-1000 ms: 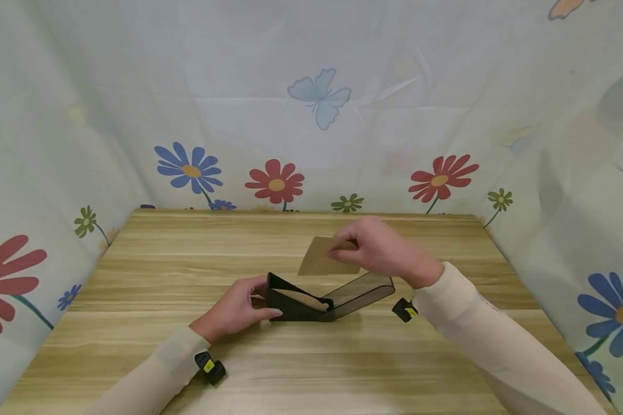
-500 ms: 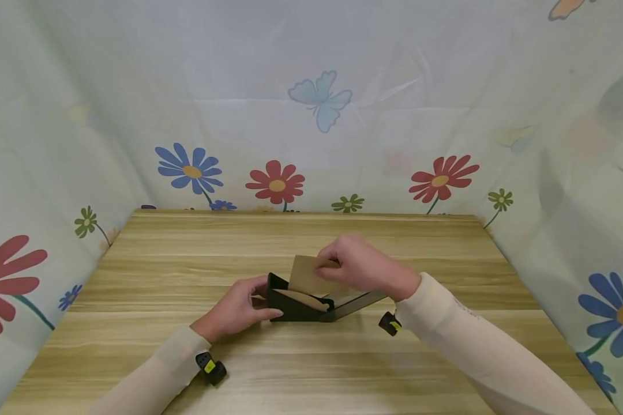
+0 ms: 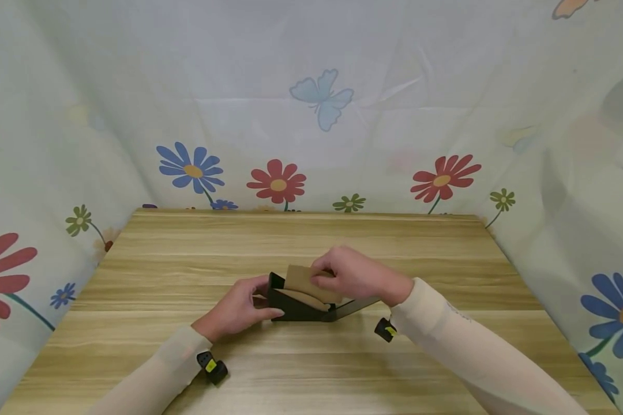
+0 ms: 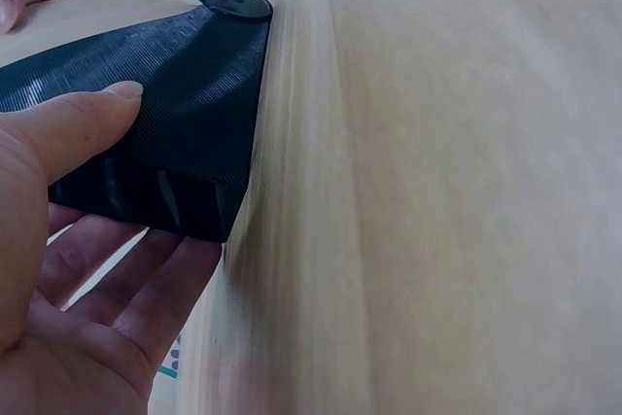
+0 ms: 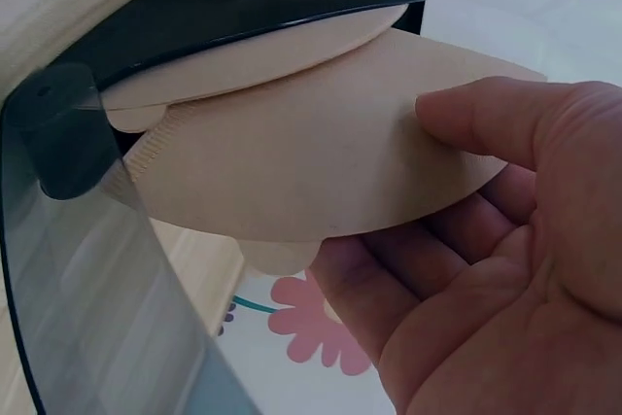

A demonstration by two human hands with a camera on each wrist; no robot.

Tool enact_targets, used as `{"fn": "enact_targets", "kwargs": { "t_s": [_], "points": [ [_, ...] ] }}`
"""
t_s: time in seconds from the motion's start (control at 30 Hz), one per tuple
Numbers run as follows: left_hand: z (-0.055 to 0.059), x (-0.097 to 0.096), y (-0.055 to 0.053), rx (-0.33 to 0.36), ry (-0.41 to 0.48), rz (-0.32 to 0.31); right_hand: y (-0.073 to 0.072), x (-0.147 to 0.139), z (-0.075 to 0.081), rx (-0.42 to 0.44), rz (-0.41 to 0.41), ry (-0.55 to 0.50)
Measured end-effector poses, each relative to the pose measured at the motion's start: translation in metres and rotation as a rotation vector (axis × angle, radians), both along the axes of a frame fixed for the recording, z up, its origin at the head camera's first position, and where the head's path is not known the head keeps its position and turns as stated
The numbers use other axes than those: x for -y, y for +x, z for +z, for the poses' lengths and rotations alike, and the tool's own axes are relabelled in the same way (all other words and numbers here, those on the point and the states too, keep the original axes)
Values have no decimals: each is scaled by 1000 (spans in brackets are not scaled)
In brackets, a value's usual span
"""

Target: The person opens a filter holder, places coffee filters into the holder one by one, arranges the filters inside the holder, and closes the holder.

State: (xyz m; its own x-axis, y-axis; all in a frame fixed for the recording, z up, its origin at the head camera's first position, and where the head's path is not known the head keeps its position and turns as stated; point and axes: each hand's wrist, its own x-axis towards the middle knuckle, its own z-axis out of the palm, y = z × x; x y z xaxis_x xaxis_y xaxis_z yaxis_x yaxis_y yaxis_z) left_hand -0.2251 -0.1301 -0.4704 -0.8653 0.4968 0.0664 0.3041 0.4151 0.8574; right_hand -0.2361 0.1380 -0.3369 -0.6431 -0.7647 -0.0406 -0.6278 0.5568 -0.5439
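A black holder (image 3: 298, 309) with a hinged clear lid (image 5: 107, 269) stands on the table, its lid swung out to the right. My left hand (image 3: 239, 308) grips its left end, thumb on the near side (image 4: 146, 133) and fingers around the back. Inside lies a brown paper coffee filter (image 5: 253, 60), its curved edge showing above the black wall. Pinched in my right hand (image 3: 350, 274) is another brown coffee filter (image 5: 311, 153), with a crimped edge. This one is partly inside the holder, behind the first. Its lowest part is hidden by the holder wall.
The wooden table (image 3: 187, 259) carries the holder near its middle. A flower-printed cloth (image 3: 239, 104) hangs behind and at both sides. Each sleeve has a small black wrist camera (image 3: 213, 369) strapped to it.
My right hand has moved down and left, bringing the coffee filter from above the lid into the black holder. The left hand keeps its grip, and the holder stays in place.
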Motion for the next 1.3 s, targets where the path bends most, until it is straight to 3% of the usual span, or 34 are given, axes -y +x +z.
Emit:
{"fn": "enact_targets", "kwargs": {
  "t_s": [0.9, 1.3],
  "points": [
    [-2, 1, -1, -11, -16, 19, 0, 15, -27, 199, 29, 73],
    [0, 1, -1, -21, -16, 13, 0, 15, -29, 147, 36, 93]
  ]
}}
